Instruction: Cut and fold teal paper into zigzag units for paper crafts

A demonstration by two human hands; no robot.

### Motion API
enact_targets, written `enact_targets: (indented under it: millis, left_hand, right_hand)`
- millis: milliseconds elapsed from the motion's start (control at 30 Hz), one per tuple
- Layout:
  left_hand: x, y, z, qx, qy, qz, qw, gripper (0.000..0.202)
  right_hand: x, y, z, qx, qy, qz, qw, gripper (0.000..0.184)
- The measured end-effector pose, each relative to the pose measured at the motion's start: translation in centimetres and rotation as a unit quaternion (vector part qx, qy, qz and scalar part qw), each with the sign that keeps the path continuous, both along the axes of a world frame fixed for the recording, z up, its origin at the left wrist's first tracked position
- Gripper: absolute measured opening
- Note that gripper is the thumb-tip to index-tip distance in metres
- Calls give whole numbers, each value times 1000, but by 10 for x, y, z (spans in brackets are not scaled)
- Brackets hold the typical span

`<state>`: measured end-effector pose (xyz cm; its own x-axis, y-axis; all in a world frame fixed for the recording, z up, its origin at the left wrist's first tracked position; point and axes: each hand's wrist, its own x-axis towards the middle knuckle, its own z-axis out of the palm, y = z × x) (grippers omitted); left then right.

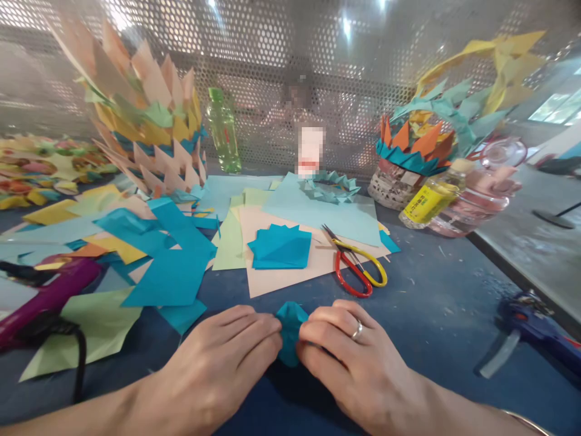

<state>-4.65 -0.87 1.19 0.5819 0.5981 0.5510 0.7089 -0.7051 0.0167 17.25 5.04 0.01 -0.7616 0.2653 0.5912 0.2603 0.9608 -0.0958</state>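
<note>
A small blue piece of folded paper (291, 333) is held between both my hands, low in the middle of the head view. My left hand (229, 351) grips its left side with curled fingers; the thumb is hidden. On the other side my right hand (345, 351), with a ring on one finger, pinches the paper's right edge. Just beyond lies a small stack of cut blue paper (281, 247) on larger pale sheets (263, 281). Scissors (358, 263) with red and yellow handles rest to the right of that stack, their blades slightly apart.
Blue and coloured paper scraps (167, 275) spread over the left, beside a purple glue gun (49, 297) with a black cord. Tall folded-paper crowns (158, 127) stand behind. At right are a yellow-labelled bottle (429, 200), a pink transparent jug (483, 197) and a blue glue gun (540, 333).
</note>
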Motion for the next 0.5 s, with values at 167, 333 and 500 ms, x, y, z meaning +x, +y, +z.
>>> enact_targets:
  millis: [167,333,500]
  left_hand:
    - [-10,-8,-16,-12,8,-7,1000,29]
    - [-8,-9,-11,-19,-13,-20,1000,35]
    - [-2,-5,0,3,-16,-14,1000,35]
  right_hand:
    - [1,2,1,-69,-58,3,996,20]
    - [0,-1,1,-119,-63,2,991,11]
    - [1,-1,3,-93,-81,14,992,11]
